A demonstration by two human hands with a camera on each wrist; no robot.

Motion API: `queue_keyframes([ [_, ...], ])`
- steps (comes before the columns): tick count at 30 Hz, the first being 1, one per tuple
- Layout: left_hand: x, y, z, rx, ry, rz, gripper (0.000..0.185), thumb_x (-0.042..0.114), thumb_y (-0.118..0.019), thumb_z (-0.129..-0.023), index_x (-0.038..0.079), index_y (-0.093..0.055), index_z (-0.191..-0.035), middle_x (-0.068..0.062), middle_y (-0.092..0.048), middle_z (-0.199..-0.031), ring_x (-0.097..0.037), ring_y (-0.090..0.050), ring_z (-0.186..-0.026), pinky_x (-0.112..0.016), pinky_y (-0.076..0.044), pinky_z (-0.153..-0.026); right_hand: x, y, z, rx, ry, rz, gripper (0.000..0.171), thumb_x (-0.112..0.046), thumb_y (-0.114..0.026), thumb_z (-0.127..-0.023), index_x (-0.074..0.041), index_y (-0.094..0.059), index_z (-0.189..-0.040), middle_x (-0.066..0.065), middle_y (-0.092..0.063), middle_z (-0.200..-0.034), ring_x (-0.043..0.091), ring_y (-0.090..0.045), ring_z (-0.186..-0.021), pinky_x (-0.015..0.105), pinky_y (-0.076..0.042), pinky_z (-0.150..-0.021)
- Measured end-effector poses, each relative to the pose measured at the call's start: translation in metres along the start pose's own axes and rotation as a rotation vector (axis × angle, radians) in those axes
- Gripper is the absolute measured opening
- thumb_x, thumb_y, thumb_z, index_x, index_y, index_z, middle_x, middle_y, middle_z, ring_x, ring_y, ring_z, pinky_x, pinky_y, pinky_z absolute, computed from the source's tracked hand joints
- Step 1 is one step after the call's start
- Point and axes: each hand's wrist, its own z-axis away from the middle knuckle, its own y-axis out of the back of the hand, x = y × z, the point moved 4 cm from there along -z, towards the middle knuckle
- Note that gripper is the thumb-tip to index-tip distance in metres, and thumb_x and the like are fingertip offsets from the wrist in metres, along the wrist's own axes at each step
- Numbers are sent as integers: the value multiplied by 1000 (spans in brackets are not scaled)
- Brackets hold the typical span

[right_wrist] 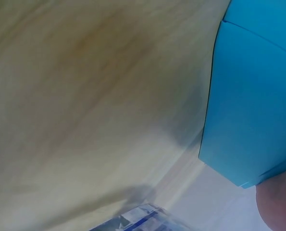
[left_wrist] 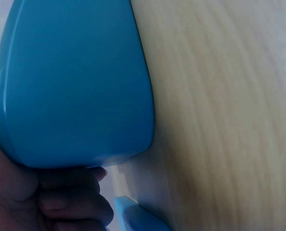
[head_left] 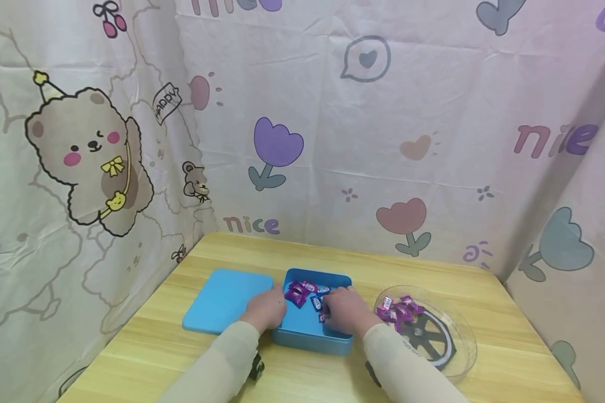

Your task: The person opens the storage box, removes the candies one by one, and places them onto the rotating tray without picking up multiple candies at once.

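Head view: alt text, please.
A person's right hand is inside an open blue box of wrapped candies; the left hand grips its left edge. A blue lid lies to the left, a clear round dish with more candies to the right.

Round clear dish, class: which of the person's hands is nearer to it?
The right hand, over the blue box beside the dish; the left hand grips the box's farther side.

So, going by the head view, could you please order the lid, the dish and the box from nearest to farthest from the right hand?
1. Box: the right hand reaches into it.
2. Dish: on the right.
3. Lid: left, beyond the box.
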Motion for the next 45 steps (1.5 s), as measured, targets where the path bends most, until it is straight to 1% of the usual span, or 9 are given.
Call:
queue_keyframes([
  [7,-3,0,1,4,8,2,51,15,-50,-102,-10,-41,-145,-23,-60,-134,-29,-58,-90,-46,-53,-75,-3,1,0,5,10,-6,13,-32,-78,-86,-24,-69,-85,-14,-54,-72,13,-49,-77,35,-37,-78],
  [11,-4,0,2,-4,9,15,51,14,-50,-101,-10,-41,-145,-23,-61,-130,-28,-58,-86,-40,-49,-63,-4,3,1,-4,14,-10,14,-33,-78,-87,-24,-68,-84,-14,-53,-71,13,-49,-75,34,-37,-77],
  [14,-3,0,2,-9,15,19,52,14,-50,-102,-10,-39,-146,-23,-61,-131,-28,-57,-86,-38,-47,-59,-4,4,1,-11,23,-16,13,-33,-77,-88,-25,-68,-84,-14,-53,-70,13,-48,-75,34,-37,-77],
  [21,0,1,1,2,5,20,53,15,-50,-101,-9,-39,-147,-23,-58,-137,-29,-57,-93,-44,-52,-73,-1,10,2,51,31,-60,12,-32,-76,-87,-24,-67,-83,-15,-54,-74,12,-48,-77,35,-39,-77],
  [27,-2,-6,-2,-14,12,2,52,16,-50,-102,-9,-40,-146,-21,-62,-128,-28,-57,-86,-39,-48,-62,1,15,2,75,40,-111,9,-28,-74,-88,-23,-68,-86,-14,-55,-77,11,-49,-76,32,-45,-74],
  [29,-1,-6,-3,-11,8,3,51,16,-51,-102,-9,-41,-144,-20,-63,-123,-28,-56,-83,-38,-47,-59,3,23,1,91,38,-129,7,-26,-74,-88,-22,-68,-86,-13,-55,-77,11,-49,-75,31,-46,-72],
  [32,1,-4,-4,-11,0,-3,51,16,-51,-102,-9,-41,-145,-20,-63,-124,-27,-56,-82,-37,-46,-57,6,36,2,100,17,-150,7,-23,-75,-87,-21,-68,-87,-12,-55,-77,11,-50,-74,29,-47,-70],
  [37,1,-1,-4,-16,6,-2,53,16,-50,-102,-9,-39,-147,-21,-61,-130,-29,-57,-87,-38,-47,-59,16,56,4,119,-22,-157,9,-22,-77,-85,-20,-68,-86,-10,-55,-77,12,-51,-75,31,-48,-70],
  [45,0,0,-4,-17,11,-3,53,15,-51,-101,-10,-39,-146,-21,-61,-129,-29,-57,-87,-38,-47,-59,52,68,11,109,-120,-182,10,-20,-77,-84,-19,-67,-85,-8,-57,-76,13,-53,-71,30,-49,-66],
])
